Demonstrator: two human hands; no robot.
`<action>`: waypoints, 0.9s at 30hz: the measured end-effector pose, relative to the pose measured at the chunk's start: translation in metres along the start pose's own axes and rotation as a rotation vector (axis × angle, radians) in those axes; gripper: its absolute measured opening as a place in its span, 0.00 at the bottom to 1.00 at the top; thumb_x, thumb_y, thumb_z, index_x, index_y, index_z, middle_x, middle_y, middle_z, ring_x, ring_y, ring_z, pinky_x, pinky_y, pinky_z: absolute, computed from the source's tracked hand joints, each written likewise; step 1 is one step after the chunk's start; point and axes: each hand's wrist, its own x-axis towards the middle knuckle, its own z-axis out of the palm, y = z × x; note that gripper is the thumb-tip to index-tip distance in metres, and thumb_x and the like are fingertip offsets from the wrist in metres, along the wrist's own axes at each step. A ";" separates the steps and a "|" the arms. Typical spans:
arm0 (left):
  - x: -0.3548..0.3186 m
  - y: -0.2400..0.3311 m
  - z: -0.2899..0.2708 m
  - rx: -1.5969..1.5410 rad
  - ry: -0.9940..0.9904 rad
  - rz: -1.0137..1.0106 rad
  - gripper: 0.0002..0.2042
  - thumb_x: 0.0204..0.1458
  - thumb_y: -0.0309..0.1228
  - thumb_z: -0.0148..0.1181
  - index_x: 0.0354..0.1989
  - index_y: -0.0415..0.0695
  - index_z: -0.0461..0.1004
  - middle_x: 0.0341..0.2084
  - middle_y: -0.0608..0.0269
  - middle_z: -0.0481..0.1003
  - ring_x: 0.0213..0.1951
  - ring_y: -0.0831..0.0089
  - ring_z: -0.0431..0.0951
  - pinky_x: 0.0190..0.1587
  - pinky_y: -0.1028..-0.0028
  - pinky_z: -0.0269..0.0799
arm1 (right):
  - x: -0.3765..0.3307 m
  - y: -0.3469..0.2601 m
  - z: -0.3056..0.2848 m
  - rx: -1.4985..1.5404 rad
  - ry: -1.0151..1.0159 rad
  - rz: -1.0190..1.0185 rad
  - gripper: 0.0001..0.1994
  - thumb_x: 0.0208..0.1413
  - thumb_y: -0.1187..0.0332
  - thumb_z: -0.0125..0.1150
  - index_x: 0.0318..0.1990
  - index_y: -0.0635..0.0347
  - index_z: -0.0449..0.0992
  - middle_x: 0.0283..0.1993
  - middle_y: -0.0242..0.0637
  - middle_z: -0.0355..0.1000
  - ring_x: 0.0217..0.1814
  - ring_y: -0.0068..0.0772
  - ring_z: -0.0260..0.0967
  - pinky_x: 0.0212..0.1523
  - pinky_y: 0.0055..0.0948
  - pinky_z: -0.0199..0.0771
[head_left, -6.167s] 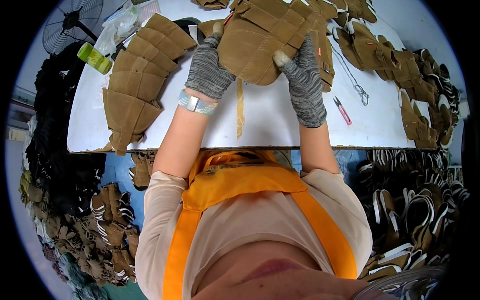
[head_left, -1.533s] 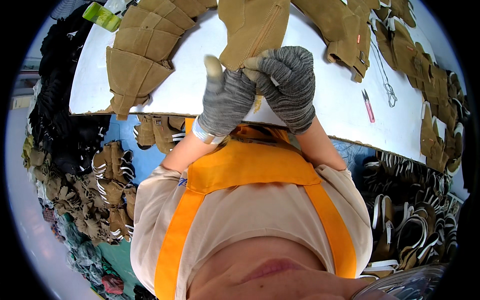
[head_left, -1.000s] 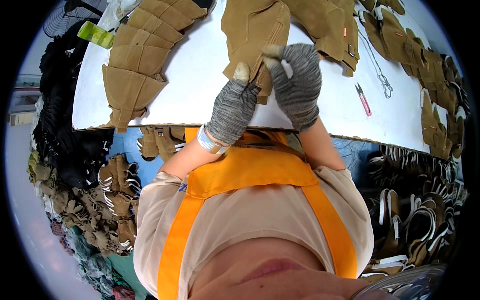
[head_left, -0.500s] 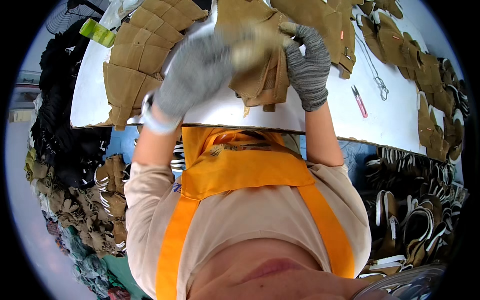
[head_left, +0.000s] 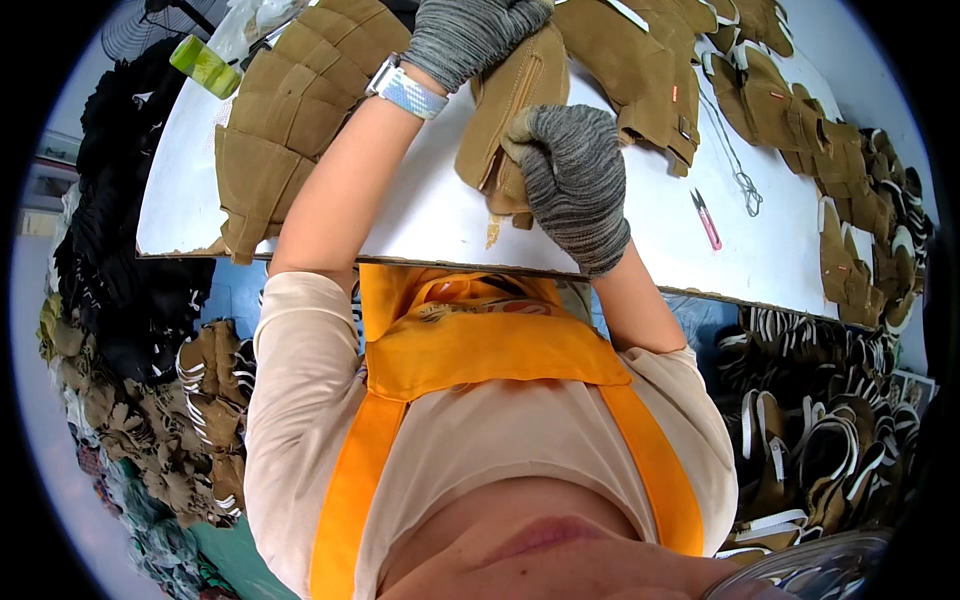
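A brown stitched shoe upper (head_left: 512, 100) lies on the white table right in front of me, a seam running along its length. At its far end my left hand (head_left: 475, 38), in a grey knit glove, has its fingers curled closed on it; the fingertips sit near the top edge of the picture. My right hand (head_left: 575, 185), in a matching glove, is closed on the near right side, its yellowish fingertip pressed against the upper. Part of the upper is hidden under both gloves.
Overlapping brown pieces (head_left: 285, 130) fan out on the left. More brown uppers (head_left: 640, 70) lie at right, near pink-handled snips (head_left: 707, 220) and a grey cord (head_left: 745, 190). A green-yellow cup (head_left: 205, 66) lies at far left. The white table's (head_left: 430, 225) front edge is before me.
My left hand has moved forward and right, to the far end of the upper. My right hand has come nearer and left, now closed on its near side. The upper has turned.
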 end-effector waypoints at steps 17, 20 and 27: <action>0.019 -0.031 -0.031 0.124 -0.074 -0.194 0.18 0.54 0.45 0.54 0.25 0.44 0.80 0.23 0.49 0.78 0.28 0.51 0.78 0.35 0.56 0.72 | 0.059 0.026 0.010 0.600 -0.122 0.316 0.10 0.53 0.64 0.66 0.40 0.58 0.79 0.33 0.38 0.76 0.36 0.33 0.75 0.39 0.32 0.76; 0.021 -0.029 -0.025 0.107 -0.122 -0.103 0.19 0.55 0.45 0.52 0.24 0.44 0.80 0.22 0.48 0.77 0.27 0.52 0.78 0.35 0.55 0.71 | 0.054 0.021 0.010 0.318 -0.063 0.280 0.11 0.54 0.66 0.68 0.42 0.60 0.77 0.38 0.31 0.76 0.42 0.24 0.72 0.47 0.27 0.76; 0.005 0.003 -0.007 0.062 -0.330 -0.231 0.21 0.57 0.47 0.49 0.25 0.44 0.80 0.21 0.47 0.77 0.26 0.50 0.78 0.34 0.56 0.73 | 0.049 0.042 0.006 0.306 0.178 0.396 0.05 0.53 0.75 0.63 0.37 0.61 0.74 0.32 0.33 0.73 0.37 0.25 0.69 0.40 0.26 0.71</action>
